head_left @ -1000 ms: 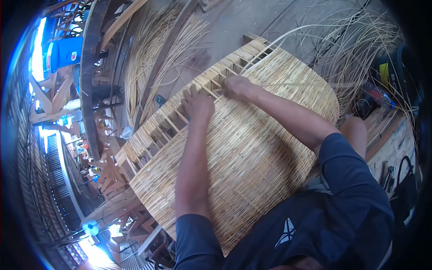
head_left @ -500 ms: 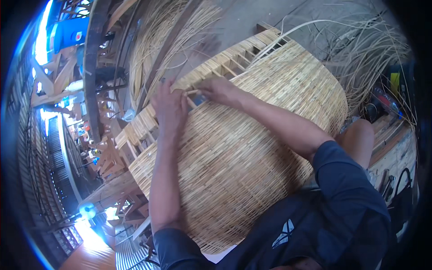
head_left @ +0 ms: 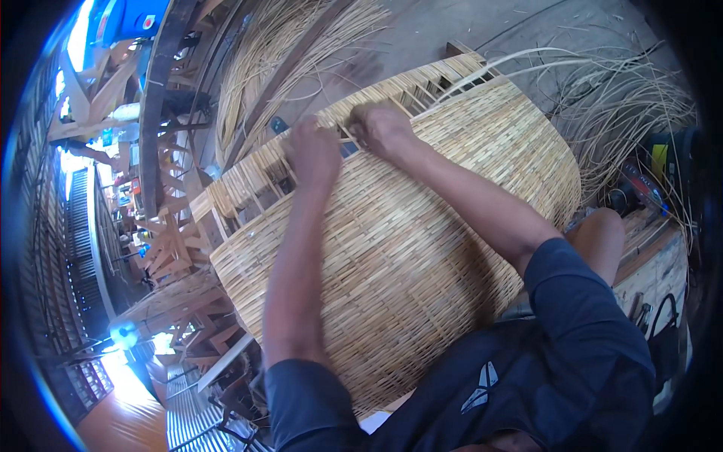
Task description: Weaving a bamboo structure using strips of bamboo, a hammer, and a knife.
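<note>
Grip, left hand (head_left: 315, 147): fingers bent at the wrapped rim (head_left: 252, 169), smeared by motion; cannot tell whether they pinch anything.
Grip, right hand (head_left: 382, 129): fingers curled down at the same rim, just beside the left; fingertips hidden or blurred, so a pinch can't be confirmed.
Woven cane panel (head_left: 422, 218): lies slanted in front of the person, under both forearms, curved far end to the right, near edge by the shirt (head_left: 444, 384).
Bare stakes (head_left: 258, 200): cross the gap between rim and close weave; visible on both sides of the hands.
Just changed, left hand: half a second ago it sits lower along the rim; now it is further up, toward the panel's middle.
Just changed, right hand: now nearer the rim; the short pale piece seen between the hands then can't be made out.
What it means: work looks centred on the gap, mid-rim; weave edge looks the same, so no visible gain in filled rows, as far as I can judge.
Pale loose strand (head_left: 467, 80): runs from the gap's right end out over the floor.
Cane supply: tangled heap (head_left: 625, 105) at right, straight bundle (head_left: 260, 75) beyond the rim, both apart from the hands.
</note>
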A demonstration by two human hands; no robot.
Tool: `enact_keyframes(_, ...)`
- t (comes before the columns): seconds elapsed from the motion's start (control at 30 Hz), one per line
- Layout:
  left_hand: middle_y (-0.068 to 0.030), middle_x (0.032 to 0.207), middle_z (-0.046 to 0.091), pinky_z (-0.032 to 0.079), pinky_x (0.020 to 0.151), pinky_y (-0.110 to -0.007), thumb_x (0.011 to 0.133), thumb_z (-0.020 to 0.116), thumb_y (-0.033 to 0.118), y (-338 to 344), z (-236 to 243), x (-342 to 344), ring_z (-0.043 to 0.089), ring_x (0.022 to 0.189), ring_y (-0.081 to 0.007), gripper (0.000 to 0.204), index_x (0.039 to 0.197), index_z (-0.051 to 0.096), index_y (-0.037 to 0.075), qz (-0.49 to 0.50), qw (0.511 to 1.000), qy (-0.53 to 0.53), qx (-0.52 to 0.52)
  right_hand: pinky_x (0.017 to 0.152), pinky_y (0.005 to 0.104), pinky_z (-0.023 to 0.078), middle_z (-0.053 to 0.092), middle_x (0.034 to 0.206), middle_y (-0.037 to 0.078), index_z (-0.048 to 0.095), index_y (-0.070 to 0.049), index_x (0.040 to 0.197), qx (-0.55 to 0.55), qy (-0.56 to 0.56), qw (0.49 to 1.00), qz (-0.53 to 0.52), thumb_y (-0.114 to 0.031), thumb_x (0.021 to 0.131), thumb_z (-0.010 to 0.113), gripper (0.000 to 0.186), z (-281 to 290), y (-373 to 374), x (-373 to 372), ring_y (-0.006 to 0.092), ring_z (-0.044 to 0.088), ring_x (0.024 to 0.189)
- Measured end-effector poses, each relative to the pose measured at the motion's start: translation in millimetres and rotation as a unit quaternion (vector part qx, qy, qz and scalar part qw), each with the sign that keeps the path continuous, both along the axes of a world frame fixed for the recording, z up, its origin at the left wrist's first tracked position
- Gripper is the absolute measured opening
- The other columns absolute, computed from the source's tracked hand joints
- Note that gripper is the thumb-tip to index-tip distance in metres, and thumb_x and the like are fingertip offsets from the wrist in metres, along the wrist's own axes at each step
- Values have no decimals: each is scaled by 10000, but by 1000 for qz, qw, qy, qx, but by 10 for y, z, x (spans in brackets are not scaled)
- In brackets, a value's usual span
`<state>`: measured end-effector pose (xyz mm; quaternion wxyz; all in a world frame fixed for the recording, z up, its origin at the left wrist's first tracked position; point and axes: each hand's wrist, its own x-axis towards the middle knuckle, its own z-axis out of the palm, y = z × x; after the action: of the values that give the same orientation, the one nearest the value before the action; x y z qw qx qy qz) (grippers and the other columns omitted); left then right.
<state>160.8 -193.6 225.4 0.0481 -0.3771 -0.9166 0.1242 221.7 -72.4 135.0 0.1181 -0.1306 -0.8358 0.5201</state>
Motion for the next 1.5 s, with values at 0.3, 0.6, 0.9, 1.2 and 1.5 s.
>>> enact_keyframes(0.3, -142, 1210, 532, 318, 955, -497, 865, 540, 269, -482, 476, 22, 475, 1140, -314, 275, 942, 664, 36, -13, 1000, 24, 3, 845, 409, 481, 651, 997, 166, 635, -88, 1077, -42, -88, 989, 108, -320, 885, 525, 320, 509, -236, -48, 326, 620, 959)
enact_keyframes(0.6, -118, 1253, 500, 316, 945, -492, 862, 525, 259, -501, 245, -74, 411, 1198, -307, 282, 931, 667, 25, 23, 998, 39, -48, 804, 421, 486, 651, 964, 165, 666, -84, 950, -15, -2, 996, 91, -283, 846, 547, 254, 382, -545, -161, 327, 622, 925)
enact_keyframes(0.9, -136, 1166, 536, 313, 894, -461, 853, 562, 207, -851, 1161, 220, 461, 1123, -295, 221, 862, 660, 10, -94, 993, 72, 14, 879, 445, 436, 602, 1131, 151, 605, -52, 1076, -225, 175, 940, 185, -314, 899, 488, 337, 862, -788, -91, 353, 550, 1066)
enact_keyframes(1.2, -129, 1290, 480, 291, 940, -513, 893, 485, 279, -1025, 922, 80, 403, 1211, -332, 301, 957, 651, 37, 30, 993, 89, -76, 794, 432, 486, 647, 984, 173, 650, -78, 957, 12, 11, 987, 160, -130, 823, 507, 203, 934, -817, -148, 326, 624, 915)
enact_keyframes(1.5, -134, 1364, 417, 220, 1007, -531, 895, 480, 314, -927, 941, 187, 342, 1268, -374, 326, 983, 673, 67, 118, 989, 9, -84, 867, 417, 461, 637, 996, 140, 647, -89, 919, 22, 112, 983, 141, -115, 818, 518, 166, 678, -1042, -280, 328, 563, 1008)
